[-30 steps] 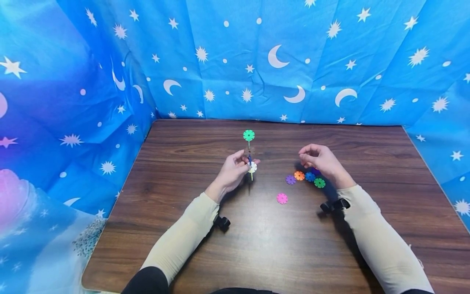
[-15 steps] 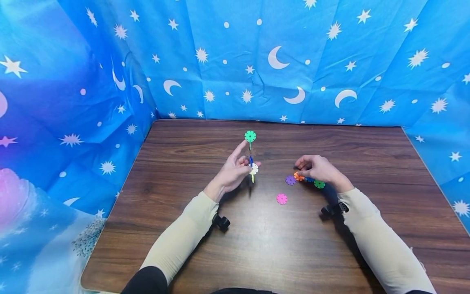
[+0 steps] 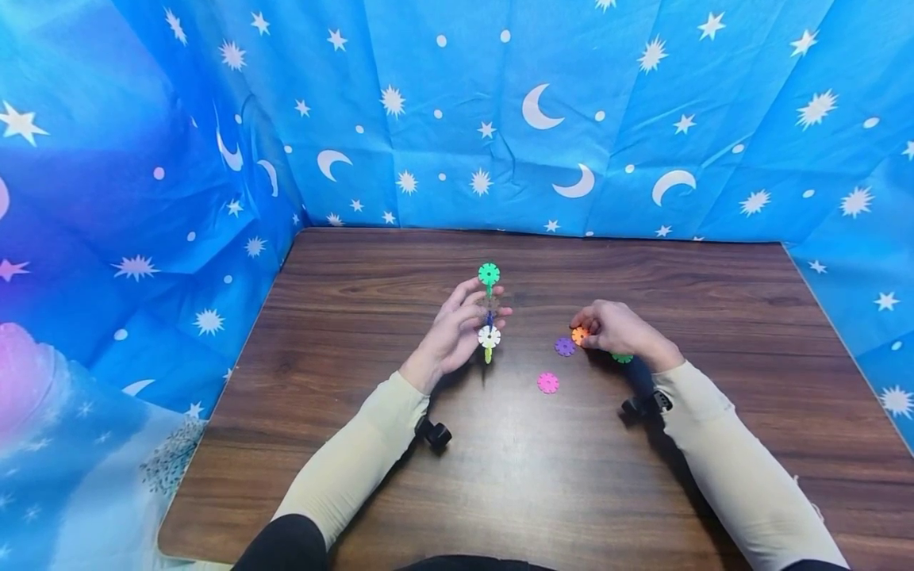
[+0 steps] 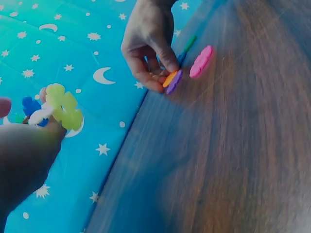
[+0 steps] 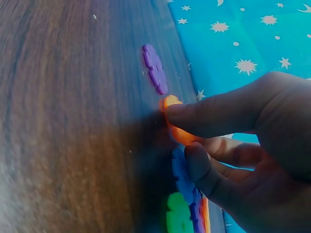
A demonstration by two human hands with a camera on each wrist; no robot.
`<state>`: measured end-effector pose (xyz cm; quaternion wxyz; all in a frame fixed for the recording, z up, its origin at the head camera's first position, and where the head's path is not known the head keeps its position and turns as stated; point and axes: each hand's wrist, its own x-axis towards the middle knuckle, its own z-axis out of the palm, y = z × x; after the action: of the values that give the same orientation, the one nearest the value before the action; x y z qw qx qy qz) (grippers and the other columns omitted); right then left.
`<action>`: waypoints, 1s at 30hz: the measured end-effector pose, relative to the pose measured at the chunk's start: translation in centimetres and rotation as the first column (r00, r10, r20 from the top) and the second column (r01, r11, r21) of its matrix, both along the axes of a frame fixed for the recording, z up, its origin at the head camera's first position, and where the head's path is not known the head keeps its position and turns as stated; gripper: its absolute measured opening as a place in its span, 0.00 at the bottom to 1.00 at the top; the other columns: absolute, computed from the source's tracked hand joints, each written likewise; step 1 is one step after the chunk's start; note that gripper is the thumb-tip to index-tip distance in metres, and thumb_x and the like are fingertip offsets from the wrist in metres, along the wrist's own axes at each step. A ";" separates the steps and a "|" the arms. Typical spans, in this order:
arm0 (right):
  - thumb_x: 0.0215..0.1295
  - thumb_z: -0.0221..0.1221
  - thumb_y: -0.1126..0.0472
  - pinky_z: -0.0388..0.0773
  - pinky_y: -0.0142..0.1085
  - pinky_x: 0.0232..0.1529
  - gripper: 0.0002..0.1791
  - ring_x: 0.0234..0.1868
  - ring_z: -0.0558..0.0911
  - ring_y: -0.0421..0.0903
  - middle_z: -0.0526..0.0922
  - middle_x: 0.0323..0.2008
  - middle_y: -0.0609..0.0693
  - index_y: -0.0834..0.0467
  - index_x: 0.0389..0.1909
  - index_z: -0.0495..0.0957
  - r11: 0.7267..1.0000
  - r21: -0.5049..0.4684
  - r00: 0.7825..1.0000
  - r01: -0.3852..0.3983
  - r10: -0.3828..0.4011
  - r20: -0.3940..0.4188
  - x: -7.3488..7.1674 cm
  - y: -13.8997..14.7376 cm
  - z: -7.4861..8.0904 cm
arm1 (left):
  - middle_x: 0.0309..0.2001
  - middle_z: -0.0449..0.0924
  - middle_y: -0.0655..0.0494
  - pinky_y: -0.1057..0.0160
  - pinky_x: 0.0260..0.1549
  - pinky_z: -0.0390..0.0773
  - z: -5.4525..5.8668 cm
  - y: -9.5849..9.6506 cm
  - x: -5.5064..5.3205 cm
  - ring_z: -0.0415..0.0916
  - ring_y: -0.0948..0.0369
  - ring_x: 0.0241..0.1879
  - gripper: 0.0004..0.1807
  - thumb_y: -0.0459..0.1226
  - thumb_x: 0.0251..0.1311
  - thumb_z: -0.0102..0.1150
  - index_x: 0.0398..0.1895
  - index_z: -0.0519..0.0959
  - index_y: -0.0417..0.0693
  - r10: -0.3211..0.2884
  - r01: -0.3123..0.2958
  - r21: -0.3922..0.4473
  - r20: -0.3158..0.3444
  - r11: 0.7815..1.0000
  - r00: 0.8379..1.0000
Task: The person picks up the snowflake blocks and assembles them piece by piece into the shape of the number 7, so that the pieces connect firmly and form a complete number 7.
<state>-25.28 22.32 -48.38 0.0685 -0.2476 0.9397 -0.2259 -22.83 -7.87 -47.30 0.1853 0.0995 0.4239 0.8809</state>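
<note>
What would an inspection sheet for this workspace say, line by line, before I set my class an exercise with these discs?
Surface: dark brown wood-grain table, with a light sheen.
Job's things: chain of linked, coloured, notched, plastic-looking discs, green at top, yellow at bottom; loose notched discs: orange disc, purple disc, pink disc, blue disc, green disc; partly hidden purple edge and orange edge.
Clutter: nothing seen.
Hands: left hand holds the chain; right hand pinches the orange disc.
Cables: nothing seen.
Surroundings: blue fabric backdrop printed with white stars and moons, beyond the table.
</note>
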 end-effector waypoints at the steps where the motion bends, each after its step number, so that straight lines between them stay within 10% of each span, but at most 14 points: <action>1: 0.51 0.70 0.67 0.76 0.41 0.36 0.12 0.33 0.78 0.46 0.82 0.31 0.51 0.61 0.39 0.84 1.000 0.005 1.000 0.005 -0.005 -0.008 0.0 0.0 0.0 | 0.54 0.74 0.50 0.59 0.43 0.80 0.0 0.1 0.0 0.79 0.51 0.45 0.19 0.27 0.67 0.43 0.58 0.69 0.53 0.012 -0.012 -0.011 0.021 1.000 1.000; 9: 0.55 0.68 0.67 0.72 0.37 0.33 0.06 0.31 0.75 0.44 0.80 0.30 0.48 0.56 0.34 0.86 0.999 -0.015 0.999 0.039 -0.040 -0.011 0.2 0.0 0.2 | 0.36 0.80 0.59 0.59 0.30 0.78 -0.1 0.5 0.0 0.78 0.57 0.27 0.06 0.45 0.73 0.47 0.38 0.72 0.56 0.105 -0.092 -0.148 0.081 0.985 0.991; 18: 0.62 0.64 0.64 0.72 0.33 0.27 0.04 0.28 0.77 0.42 0.85 0.27 0.45 0.54 0.37 0.85 0.990 -0.097 0.992 0.098 -0.090 0.085 0.2 -0.5 1.6 | 0.34 0.81 0.54 0.53 0.39 0.84 0.5 0.7 0.3 0.84 0.58 0.29 0.04 0.37 0.71 0.50 0.39 0.75 0.52 0.185 -0.185 -0.183 -0.015 0.966 0.983; 30: 0.65 0.62 0.64 0.78 0.32 0.31 0.07 0.32 0.80 0.43 0.86 0.33 0.47 0.52 0.41 0.85 0.970 -0.239 0.999 0.035 -0.044 -0.030 0.0 -2.4 3.6 | 0.33 0.82 0.56 0.63 0.33 0.85 0.8 0.9 0.5 0.82 0.62 0.29 0.07 0.30 0.64 0.57 0.29 0.80 0.48 0.293 -0.297 -0.222 -0.052 0.929 0.955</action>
<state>-25.25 19.95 -44.75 0.0173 -0.2392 0.9115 -0.3342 -22.32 -6.97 -46.45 0.0574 0.0209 0.5335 0.8436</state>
